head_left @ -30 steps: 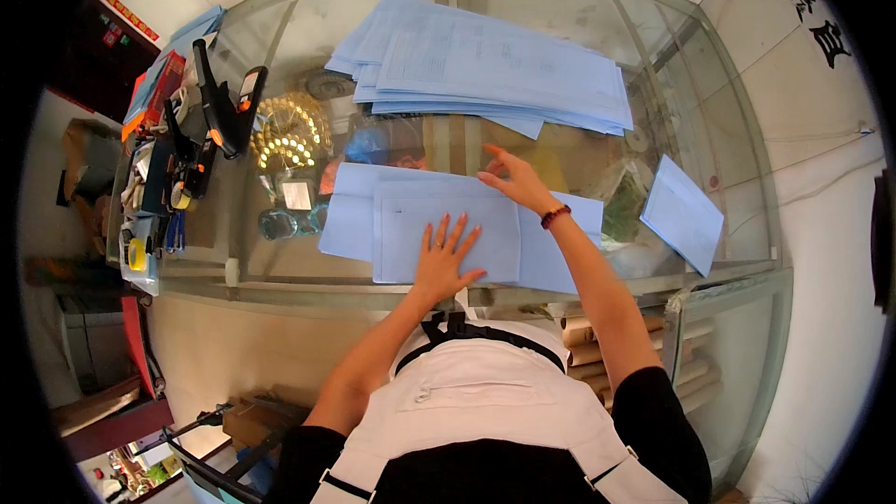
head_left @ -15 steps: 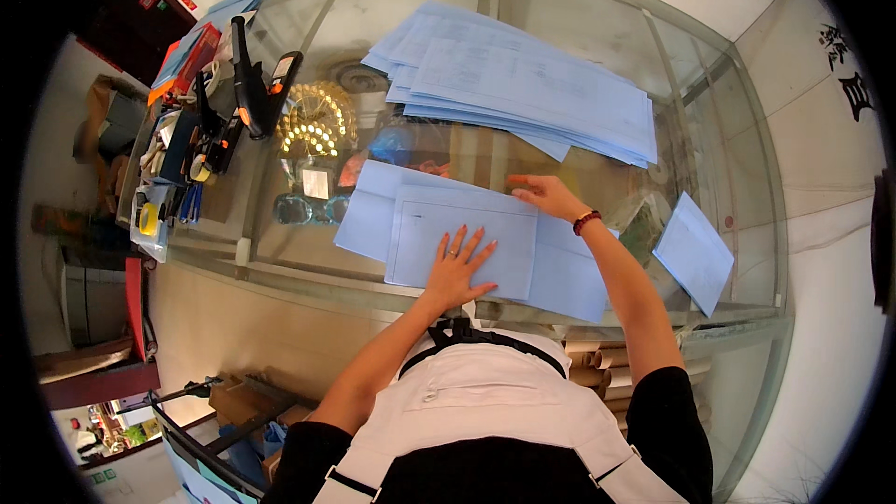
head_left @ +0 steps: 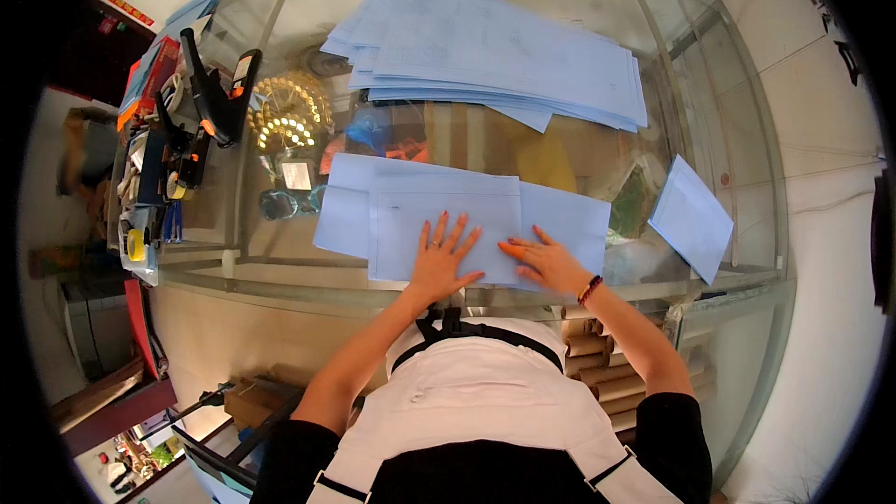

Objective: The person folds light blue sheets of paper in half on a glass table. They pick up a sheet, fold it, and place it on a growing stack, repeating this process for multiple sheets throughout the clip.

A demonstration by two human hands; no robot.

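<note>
A long blue paper sheet [head_left: 569,215] lies near the table's front edge, with a folded middle part [head_left: 397,233] on top of its side flaps. My left hand [head_left: 443,257] rests flat on that middle part, fingers spread. Close beside it, my right hand [head_left: 549,261] lies over the right edge of the folded part, palm down with fingers stretched and somewhat apart. Neither hand grips anything. Farther back spreads a fanned stack of blue sheets [head_left: 495,47]. To the right lies a small pile of folded blue paper [head_left: 691,219].
The glass table [head_left: 280,266] has a metal frame. Along its left end stand a black tool with orange parts [head_left: 207,98], a yellow tape roll [head_left: 136,245] and other clutter. Cardboard tubes [head_left: 588,345] sit below the front edge. A gold lamp reflection shows in the glass.
My right hand has come down from beyond the sheet's far edge onto the paper beside my left hand. My left hand stays on the sheet. The whole view has shifted slightly.
</note>
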